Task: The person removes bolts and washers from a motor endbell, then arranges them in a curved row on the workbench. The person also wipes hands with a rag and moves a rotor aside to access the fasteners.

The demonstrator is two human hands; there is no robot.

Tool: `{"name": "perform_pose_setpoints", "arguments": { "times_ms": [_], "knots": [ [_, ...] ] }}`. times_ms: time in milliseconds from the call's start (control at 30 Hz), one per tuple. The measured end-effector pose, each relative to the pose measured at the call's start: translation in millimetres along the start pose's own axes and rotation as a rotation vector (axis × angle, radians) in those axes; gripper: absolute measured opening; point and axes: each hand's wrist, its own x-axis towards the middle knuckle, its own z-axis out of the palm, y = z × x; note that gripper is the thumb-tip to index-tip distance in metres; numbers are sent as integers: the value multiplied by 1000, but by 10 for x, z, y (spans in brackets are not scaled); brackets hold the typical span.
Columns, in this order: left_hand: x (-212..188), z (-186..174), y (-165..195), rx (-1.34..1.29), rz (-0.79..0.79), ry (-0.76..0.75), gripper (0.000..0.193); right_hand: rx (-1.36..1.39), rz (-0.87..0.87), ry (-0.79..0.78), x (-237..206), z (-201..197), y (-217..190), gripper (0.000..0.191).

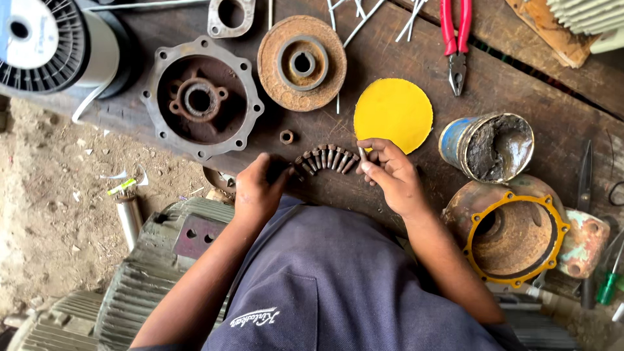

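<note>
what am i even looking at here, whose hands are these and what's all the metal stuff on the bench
There is one picture, taken by a camera worn on a person's head, looking straight down at their own two bare hands over a dark wooden workbench. No machine is involved.

The left hand and the right hand sit at either end of a row of small bolts laid side by side. The right hand pinches one bolt; whether the left grips anything is hard to tell.

Around them lie rusty machine parts: a round cover with bolt holes, a rusty disc, and a housing with a yellow gasket ring. There is also a yellow paper circle, a tin of dark grease, red-handled pliers and a spool of wire. A ribbed motor body lies below the bench.
</note>
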Motion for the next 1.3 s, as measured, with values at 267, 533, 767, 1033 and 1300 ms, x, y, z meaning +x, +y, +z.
{"name": "perform_pose_setpoints", "arguments": {
  "times_ms": [267,533,767,1033,1300],
  "knots": [
    [-44,-18,1,161,302,18,23,-88,-64,-37,-65,-78,61,38],
    [-11,24,-72,164,213,-4,22,-137,-111,-29,-112,-162,173,39],
    [5,-3,-84,155,232,-32,22,-118,-85,25,-167,-244,303,40],
    [67,-107,-108,26,231,-69,32,-61,87,128,-200,-242,482,22],
    [99,-111,-99,157,236,-147,29,-182,93,223,-166,-149,478,18]
  ]
}}
